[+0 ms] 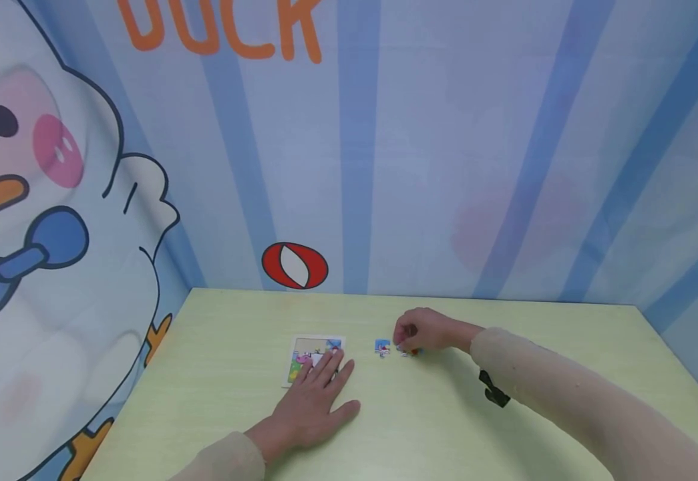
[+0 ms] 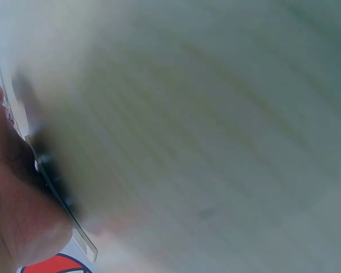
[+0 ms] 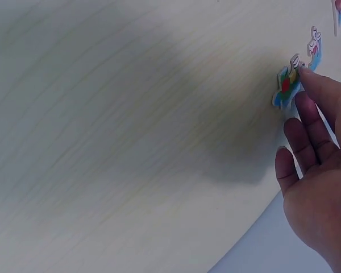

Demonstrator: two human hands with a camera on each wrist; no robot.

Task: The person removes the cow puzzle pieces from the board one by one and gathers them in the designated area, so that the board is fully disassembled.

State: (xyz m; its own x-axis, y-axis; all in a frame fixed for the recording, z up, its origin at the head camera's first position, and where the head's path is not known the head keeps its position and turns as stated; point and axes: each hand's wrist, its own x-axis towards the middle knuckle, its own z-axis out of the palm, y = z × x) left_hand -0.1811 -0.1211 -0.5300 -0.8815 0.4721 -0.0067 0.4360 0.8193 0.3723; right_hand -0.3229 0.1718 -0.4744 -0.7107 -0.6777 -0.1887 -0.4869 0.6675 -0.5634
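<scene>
A small framed jigsaw puzzle board [image 1: 287, 375], with a partly filled cartoon picture, lies on the table. My left hand [image 1: 314, 409] rests with spread fingers over its lower right part and hides some of it. In the left wrist view, only the heel of the left hand [image 2: 20, 222] shows clearly. To the right of the board lies a loose puzzle piece [image 1: 382, 347]. My right hand [image 1: 425, 330] pinches a colourful puzzle piece [image 3: 287, 86] at the table surface beside it. The right thumb is against that piece; the index fingertip is hidden.
The pale wooden table [image 1: 505, 427] ends at the back against a blue striped cloth [image 1: 421, 167] printed with a duck. A black strap end [image 1: 494, 389] hangs beneath the right sleeve.
</scene>
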